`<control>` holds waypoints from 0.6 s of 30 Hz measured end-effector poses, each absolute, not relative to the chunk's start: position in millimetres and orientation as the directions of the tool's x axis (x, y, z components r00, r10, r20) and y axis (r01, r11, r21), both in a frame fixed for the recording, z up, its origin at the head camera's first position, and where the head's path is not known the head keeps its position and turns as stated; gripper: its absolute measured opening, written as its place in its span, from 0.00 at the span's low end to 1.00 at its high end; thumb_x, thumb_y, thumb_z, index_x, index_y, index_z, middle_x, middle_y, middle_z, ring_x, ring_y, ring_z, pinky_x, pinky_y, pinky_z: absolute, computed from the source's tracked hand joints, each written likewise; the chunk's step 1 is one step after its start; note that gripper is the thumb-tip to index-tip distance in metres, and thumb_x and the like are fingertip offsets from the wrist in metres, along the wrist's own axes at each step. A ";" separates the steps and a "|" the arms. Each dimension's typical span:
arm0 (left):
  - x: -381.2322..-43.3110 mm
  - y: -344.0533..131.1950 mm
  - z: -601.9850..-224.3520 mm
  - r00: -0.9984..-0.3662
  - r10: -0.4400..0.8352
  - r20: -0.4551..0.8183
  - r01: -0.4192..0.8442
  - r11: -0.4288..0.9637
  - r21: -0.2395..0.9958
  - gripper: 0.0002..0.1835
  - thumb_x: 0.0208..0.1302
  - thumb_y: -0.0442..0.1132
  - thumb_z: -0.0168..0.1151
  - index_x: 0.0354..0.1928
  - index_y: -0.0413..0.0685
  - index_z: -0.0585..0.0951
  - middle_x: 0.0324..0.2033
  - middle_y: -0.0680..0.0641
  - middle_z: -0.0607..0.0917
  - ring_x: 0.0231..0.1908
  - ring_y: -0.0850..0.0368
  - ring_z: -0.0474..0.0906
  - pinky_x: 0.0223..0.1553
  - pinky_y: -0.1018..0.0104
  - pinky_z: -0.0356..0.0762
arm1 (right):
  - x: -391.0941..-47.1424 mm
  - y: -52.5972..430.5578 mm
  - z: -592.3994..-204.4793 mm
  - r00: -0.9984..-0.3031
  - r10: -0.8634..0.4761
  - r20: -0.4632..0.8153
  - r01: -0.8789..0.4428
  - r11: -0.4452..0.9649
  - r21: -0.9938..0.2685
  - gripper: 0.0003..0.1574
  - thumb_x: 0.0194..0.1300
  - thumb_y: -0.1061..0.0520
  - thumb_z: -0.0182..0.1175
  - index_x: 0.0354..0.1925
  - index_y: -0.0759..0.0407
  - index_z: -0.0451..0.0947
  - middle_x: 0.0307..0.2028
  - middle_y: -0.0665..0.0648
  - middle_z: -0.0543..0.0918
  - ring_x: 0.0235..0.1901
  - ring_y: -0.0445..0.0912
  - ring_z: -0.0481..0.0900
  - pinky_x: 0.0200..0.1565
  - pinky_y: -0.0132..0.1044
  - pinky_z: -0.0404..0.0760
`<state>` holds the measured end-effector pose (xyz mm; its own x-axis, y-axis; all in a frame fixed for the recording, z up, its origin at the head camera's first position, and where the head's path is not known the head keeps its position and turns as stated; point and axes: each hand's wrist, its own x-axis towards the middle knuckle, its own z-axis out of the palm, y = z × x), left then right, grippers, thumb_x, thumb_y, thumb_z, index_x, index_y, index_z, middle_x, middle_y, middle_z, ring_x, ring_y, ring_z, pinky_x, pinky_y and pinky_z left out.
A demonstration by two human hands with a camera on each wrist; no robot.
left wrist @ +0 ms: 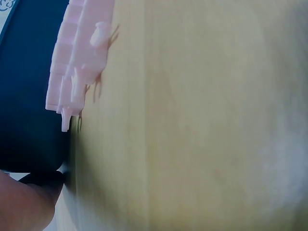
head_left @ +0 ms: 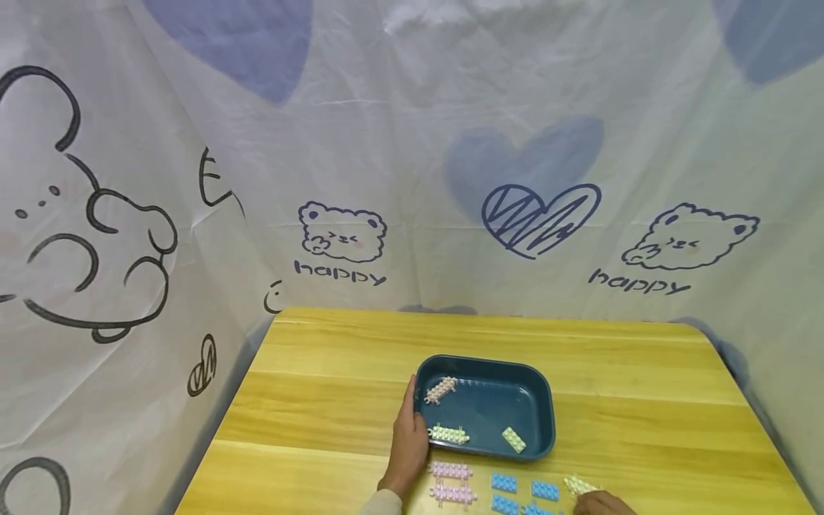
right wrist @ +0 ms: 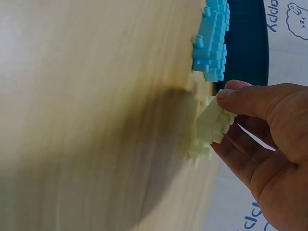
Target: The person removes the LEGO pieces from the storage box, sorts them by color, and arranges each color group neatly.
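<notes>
Right hand [right wrist: 279, 130]: thumb and fingertips pinch a pale yellow block [right wrist: 211, 124] by its edges, studs toward the palm. It sits near the table's front edge, right of the blue blocks [head_left: 504, 483]. Just past it, on the table [head_left: 309, 415], a second pale yellow piece [right wrist: 199, 153] shows side pegs; whether the two touch, cannot tell.

Left hand [head_left: 408, 447]: at the left wall of the dark teal tray [head_left: 479, 453], a straight finger laid along the outside. How the other fingers sit, cannot tell.

In the tray: a pale pegged strip [head_left: 440, 390] at back left, a yellow-green pegged strip [head_left: 448, 434] at front left, a small studded brick [head_left: 513, 440] at front right. Outside, just in front of the tray, two pink strips [head_left: 451, 470] lie one before the other.

Handling, by judgement: the pinched block looks like hard moulded plastic, so light, stiff, little give. Smooth flat faces may slip under dry fingertips; studs should offer better bite. Best hold is probably thumb against one long side, fingers opposite. On pegged pieces, take the body: the thin side pegs look the likeliest part to snag or bend. The tray seems rigid and light enough to slide if pushed; a palm against its wall should steady it.
</notes>
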<state>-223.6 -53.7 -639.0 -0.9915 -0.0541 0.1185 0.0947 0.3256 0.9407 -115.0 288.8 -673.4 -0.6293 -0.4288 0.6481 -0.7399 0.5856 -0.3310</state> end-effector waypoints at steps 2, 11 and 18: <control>-223.1 -53.8 -638.9 -0.992 -0.052 0.119 0.095 0.324 0.941 0.37 0.71 0.20 0.37 0.82 0.40 0.54 0.79 0.39 0.59 0.77 0.40 0.54 0.76 0.44 0.53 | -118.9 288.3 -681.0 -0.554 -0.455 0.697 -0.794 0.541 -0.278 0.20 0.77 0.45 0.59 0.26 0.47 0.81 0.29 0.41 0.80 0.31 0.36 0.79 0.34 0.20 0.76; -222.7 -54.4 -639.8 -0.991 -0.043 0.123 0.102 0.333 0.937 0.37 0.71 0.20 0.37 0.82 0.40 0.53 0.79 0.39 0.59 0.77 0.41 0.54 0.76 0.43 0.54 | -138.0 296.5 -712.7 -0.207 -0.561 0.802 -0.923 0.384 0.031 0.26 0.82 0.56 0.47 0.29 0.49 0.85 0.31 0.46 0.82 0.37 0.39 0.78 0.38 0.30 0.78; -223.0 -53.8 -640.5 -0.991 -0.044 0.128 0.107 0.335 0.936 0.37 0.71 0.20 0.37 0.82 0.39 0.54 0.79 0.39 0.59 0.77 0.41 0.54 0.76 0.43 0.54 | -137.0 300.8 -706.6 -0.227 -0.630 0.743 -0.898 0.430 0.090 0.35 0.86 0.53 0.38 0.25 0.55 0.83 0.27 0.53 0.82 0.28 0.43 0.80 0.30 0.27 0.78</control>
